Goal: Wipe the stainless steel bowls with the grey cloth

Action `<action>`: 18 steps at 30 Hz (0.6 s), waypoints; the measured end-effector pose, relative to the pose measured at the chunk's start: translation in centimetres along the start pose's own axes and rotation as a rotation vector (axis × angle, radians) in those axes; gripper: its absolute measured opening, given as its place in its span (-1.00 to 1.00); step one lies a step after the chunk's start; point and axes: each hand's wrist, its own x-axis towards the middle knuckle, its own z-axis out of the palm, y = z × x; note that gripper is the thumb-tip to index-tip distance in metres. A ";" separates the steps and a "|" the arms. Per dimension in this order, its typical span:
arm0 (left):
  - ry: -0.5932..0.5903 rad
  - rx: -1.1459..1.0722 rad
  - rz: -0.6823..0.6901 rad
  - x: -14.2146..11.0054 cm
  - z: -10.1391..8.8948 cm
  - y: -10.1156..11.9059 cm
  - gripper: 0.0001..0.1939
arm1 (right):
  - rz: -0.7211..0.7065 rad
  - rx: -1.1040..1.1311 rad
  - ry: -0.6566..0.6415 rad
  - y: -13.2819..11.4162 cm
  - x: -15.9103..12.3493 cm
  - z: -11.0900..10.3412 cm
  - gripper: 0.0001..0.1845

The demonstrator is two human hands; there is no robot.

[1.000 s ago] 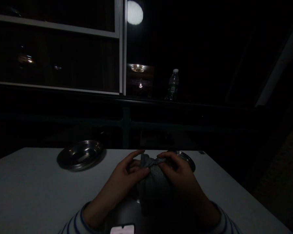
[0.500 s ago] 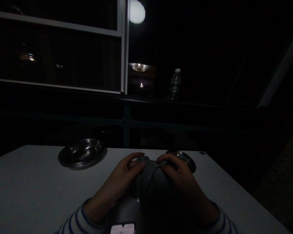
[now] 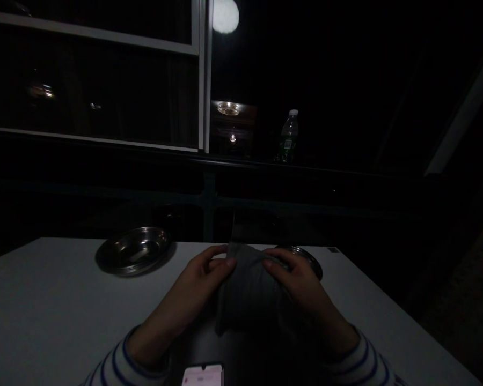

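A dark grey piece of cloth [image 3: 247, 284] hangs between my two hands above the white table [image 3: 56, 305]. My left hand [image 3: 205, 273] pinches its upper left edge between thumb and fingers. At the upper right edge, my right hand [image 3: 292, 271] grips the cloth the same way. The lower part of the cloth fades into shadow, so its full shape cannot be made out. Below my hands, at the bottom edge of the view, a phone [image 3: 203, 375] shows a lit screen.
Shallow metal bowls [image 3: 132, 252] stand stacked at the table's far left. Another metal dish [image 3: 312, 262] lies behind my right hand. Beyond the table, a plastic bottle [image 3: 290, 138] stands on a dark ledge by the window frame [image 3: 203, 80]. The room is very dim.
The bunched cloth is now spread flatter and straighter between my hands. Its checkered strip no longer shows. My hands keep their hold in nearly the same place.
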 end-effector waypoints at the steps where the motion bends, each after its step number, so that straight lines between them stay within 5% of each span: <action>1: -0.045 -0.020 -0.018 0.1 -0.2 0.0 -0.60 | 0.021 0.039 0.024 0.1 0.2 -0.1 -0.75; 4: -0.043 -0.029 -0.066 0.3 -0.5 0.0 -0.67 | 0.017 0.010 0.074 0.6 0.4 -0.5 -0.68; 8: 0.108 -0.087 -0.074 0.3 -0.1 -0.1 -0.73 | -0.260 -0.374 0.206 0.6 -0.3 -0.2 -0.66; 12: 0.078 -0.182 -0.061 0.0 0.6 -0.3 -0.66 | -0.460 -0.496 -0.144 -0.1 -1.4 1.0 -0.55; 18: 0.001 -0.220 0.000 -0.7 1.4 -0.2 -0.55 | -0.412 -0.332 -0.137 0.1 -1.4 2.1 -0.64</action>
